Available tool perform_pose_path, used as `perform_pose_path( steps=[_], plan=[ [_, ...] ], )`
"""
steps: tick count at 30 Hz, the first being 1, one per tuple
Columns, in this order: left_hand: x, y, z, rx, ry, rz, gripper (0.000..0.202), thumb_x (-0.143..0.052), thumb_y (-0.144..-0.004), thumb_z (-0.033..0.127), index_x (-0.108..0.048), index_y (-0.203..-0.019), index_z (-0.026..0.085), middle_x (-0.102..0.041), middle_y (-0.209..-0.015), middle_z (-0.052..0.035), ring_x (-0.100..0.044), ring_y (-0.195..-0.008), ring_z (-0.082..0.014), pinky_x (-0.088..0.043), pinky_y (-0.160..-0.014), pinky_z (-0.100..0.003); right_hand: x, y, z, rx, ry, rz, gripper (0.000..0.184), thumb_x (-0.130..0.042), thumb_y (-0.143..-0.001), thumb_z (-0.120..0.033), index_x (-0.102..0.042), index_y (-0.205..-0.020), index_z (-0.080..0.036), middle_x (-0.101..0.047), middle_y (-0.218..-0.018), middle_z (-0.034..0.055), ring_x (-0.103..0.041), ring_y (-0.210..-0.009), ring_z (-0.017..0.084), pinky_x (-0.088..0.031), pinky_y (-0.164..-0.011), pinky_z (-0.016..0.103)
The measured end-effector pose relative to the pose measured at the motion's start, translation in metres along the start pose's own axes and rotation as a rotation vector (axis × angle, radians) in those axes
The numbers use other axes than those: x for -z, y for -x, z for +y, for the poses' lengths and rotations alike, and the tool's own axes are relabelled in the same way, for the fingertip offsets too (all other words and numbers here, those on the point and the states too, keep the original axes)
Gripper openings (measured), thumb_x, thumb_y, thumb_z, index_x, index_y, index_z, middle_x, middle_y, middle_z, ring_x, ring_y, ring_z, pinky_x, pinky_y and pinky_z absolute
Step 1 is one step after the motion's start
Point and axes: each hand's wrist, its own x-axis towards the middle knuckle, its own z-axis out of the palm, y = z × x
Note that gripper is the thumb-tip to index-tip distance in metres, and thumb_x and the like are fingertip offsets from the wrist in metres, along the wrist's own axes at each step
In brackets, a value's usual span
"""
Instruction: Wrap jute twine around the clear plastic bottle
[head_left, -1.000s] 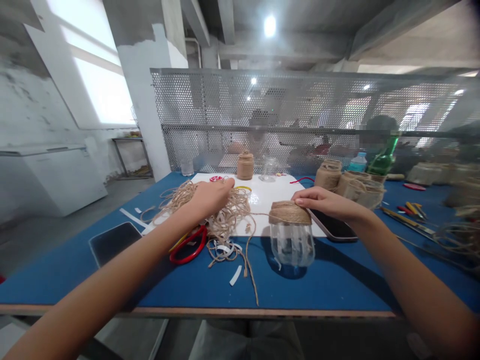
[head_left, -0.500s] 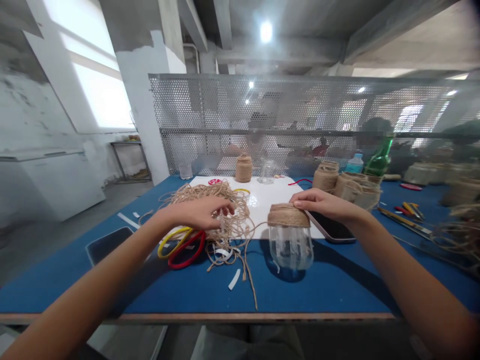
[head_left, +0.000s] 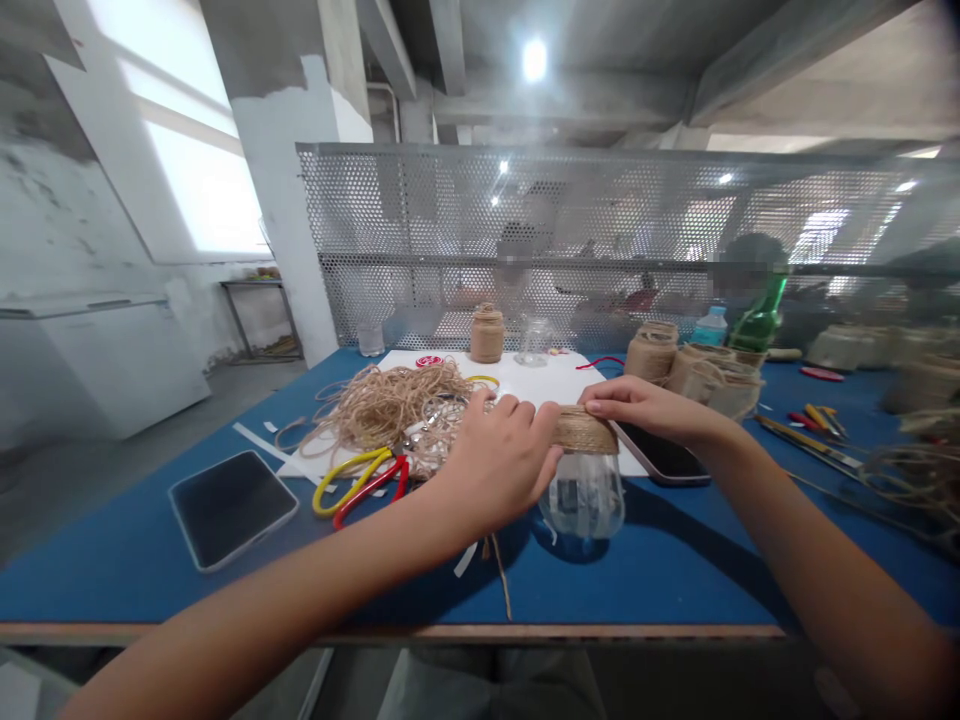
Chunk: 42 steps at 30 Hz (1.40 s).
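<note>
A clear glass jar [head_left: 583,505] stands mouth-down on the blue table, brown jute twine [head_left: 589,432] wound in a band around its upper part. Pale vertical strips show on the bare glass. My right hand [head_left: 637,405] grips the top edge of the wound band, thumb and fingers closed there. Curled at the jar's left side is my left hand [head_left: 506,450], its thumb and index finger against the band; whatever they pinch is hidden. Behind the left hand lies a tangled heap of twine [head_left: 397,400]. Scissors [head_left: 360,485] with one yellow and one red handle lie beside it.
Left on the table is a dark tablet-like slab [head_left: 234,508]; right of the jar lies a phone [head_left: 667,460]. Twine-wrapped jars [head_left: 652,352] and a green bottle [head_left: 757,315] stand at back right. A perforated metal screen [head_left: 450,220] borders the far edge.
My left hand has moved right, from above the twine heap to the jar's left side, uncovering the dark slab. My right hand stays on the jar's top.
</note>
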Motion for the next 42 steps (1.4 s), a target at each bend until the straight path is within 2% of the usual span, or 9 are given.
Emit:
perform_pose_path(
  steps=[5, 10, 13, 21, 24, 27, 35, 39, 42],
  plan=[
    [-0.017, -0.001, 0.000, 0.019, 0.135, -0.037, 0.019, -0.033, -0.088, 0.023, -0.045, -0.098, 0.014, -0.058, -0.082, -0.0075, -0.052, -0.076, -0.0229, -0.037, -0.071, -0.037, 0.000, 0.000, 0.000, 0.002, -0.005, -0.002, 0.028, -0.045, -0.086, -0.036, -0.053, -0.072, -0.014, -0.045, -0.068, -0.0011, -0.041, -0.066, 0.011, -0.033, -0.062, 0.024],
    [-0.025, -0.002, -0.010, 0.121, 0.644, -0.078, 0.008, -0.036, -0.087, 0.020, -0.043, -0.092, 0.018, -0.056, -0.079, -0.0016, -0.051, -0.068, -0.0147, -0.037, -0.061, -0.026, -0.003, -0.001, 0.003, -0.005, -0.066, 0.010, 0.026, -0.046, -0.086, -0.036, -0.057, -0.078, -0.013, -0.049, -0.070, 0.0000, -0.044, -0.065, 0.011, -0.035, -0.061, 0.024],
    [-0.027, -0.003, -0.016, 0.178, 0.857, -0.102, 0.005, -0.042, -0.085, 0.023, -0.044, -0.086, 0.018, -0.053, -0.076, 0.0006, -0.049, -0.067, -0.0126, -0.036, -0.059, -0.023, -0.004, -0.002, 0.005, -0.001, -0.095, 0.013, 0.028, -0.046, -0.086, -0.037, -0.060, -0.084, -0.012, -0.054, -0.074, 0.0021, -0.048, -0.070, 0.013, -0.037, -0.065, 0.026],
    [-0.026, 0.000, -0.018, 0.267, 0.961, -0.224, 0.014, -0.049, -0.080, 0.029, -0.046, -0.073, 0.017, -0.040, -0.055, 0.0065, -0.038, -0.052, -0.0085, -0.026, -0.048, -0.020, -0.003, 0.000, 0.010, 0.008, -0.087, 0.030, 0.033, -0.048, -0.084, -0.042, -0.062, -0.087, -0.012, -0.059, -0.080, 0.0045, -0.052, -0.076, 0.015, -0.039, -0.069, 0.027],
    [-0.031, 0.000, -0.015, 0.320, 1.072, -0.284, 0.015, -0.048, -0.081, 0.032, -0.046, -0.087, 0.018, -0.037, -0.053, 0.0081, -0.034, -0.046, -0.0074, -0.024, -0.044, -0.019, 0.003, 0.006, 0.009, -0.021, -0.039, 0.011, 0.034, -0.047, -0.084, -0.043, -0.063, -0.089, -0.013, -0.060, -0.085, 0.0056, -0.052, -0.080, 0.017, -0.040, -0.071, 0.028],
    [-0.034, -0.002, -0.011, 0.356, 1.211, -0.297, 0.037, -0.048, -0.081, 0.033, -0.035, -0.113, 0.019, -0.035, -0.051, 0.0102, -0.031, -0.042, -0.0068, -0.023, -0.041, -0.018, 0.007, 0.015, 0.004, -0.034, 0.004, -0.004, 0.033, -0.047, -0.084, -0.042, -0.063, -0.091, -0.014, -0.061, -0.091, 0.0064, -0.053, -0.086, 0.019, -0.040, -0.074, 0.029],
    [-0.030, -0.005, -0.011, 0.204, 1.337, -0.356, 0.064, -0.050, -0.082, 0.028, -0.016, -0.135, 0.023, -0.035, -0.054, 0.0092, -0.029, -0.045, -0.0059, -0.023, -0.043, -0.017, 0.003, 0.031, 0.006, -0.028, 0.033, 0.062, 0.028, -0.048, -0.084, -0.040, -0.063, -0.090, -0.018, -0.062, -0.093, 0.0055, -0.054, -0.091, 0.020, -0.041, -0.077, 0.030],
    [-0.031, -0.011, -0.017, 0.062, 1.232, -0.384, 0.056, -0.052, -0.081, 0.030, -0.028, -0.131, 0.024, -0.031, -0.052, 0.0090, -0.030, -0.047, -0.0066, -0.024, -0.044, -0.019, 0.008, 0.035, -0.001, -0.038, 0.053, 0.008, 0.030, -0.046, -0.084, -0.041, -0.063, -0.091, -0.017, -0.061, -0.093, 0.0054, -0.054, -0.089, 0.020, -0.041, -0.077, 0.031],
    [-0.029, -0.016, -0.016, 0.062, 1.174, -0.365, 0.051, -0.055, -0.078, 0.032, -0.035, -0.124, 0.022, -0.032, -0.053, 0.0086, -0.031, -0.047, -0.0067, -0.024, -0.044, -0.019, 0.010, 0.033, -0.015, -0.075, 0.115, -0.062, 0.032, -0.045, -0.084, -0.043, -0.063, -0.089, -0.017, -0.062, -0.089, 0.0047, -0.054, -0.086, 0.020, -0.041, -0.076, 0.030]
  ],
)
